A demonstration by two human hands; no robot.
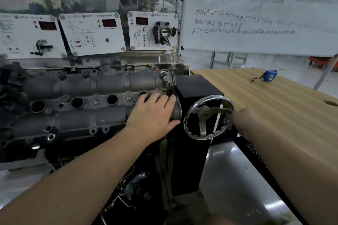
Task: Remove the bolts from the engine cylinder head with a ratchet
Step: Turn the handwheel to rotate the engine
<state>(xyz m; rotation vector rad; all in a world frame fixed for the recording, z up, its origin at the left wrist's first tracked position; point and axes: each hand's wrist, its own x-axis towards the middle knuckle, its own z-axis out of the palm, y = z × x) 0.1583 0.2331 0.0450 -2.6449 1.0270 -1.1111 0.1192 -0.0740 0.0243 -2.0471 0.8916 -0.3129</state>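
The grey engine cylinder head (pixel 76 115) lies across the left on a stand, with round plug holes along its middle. Small bolts (pixel 129 98) sit between the holes. My left hand (pixel 153 115) rests palm down on the head's right end, its fingers lying relaxed over the casting. My right hand (pixel 245 122) is blurred and curls around the right rim of the stand's silver handwheel (pixel 204 115); its fingertips are hidden. No ratchet is in view.
A black stand column (pixel 193 89) rises behind the handwheel. A wooden table (pixel 274 100) on the right carries a blue tape measure (pixel 269 76). Sensor display panels (pixel 91 33) and a whiteboard (pixel 256 14) stand at the back.
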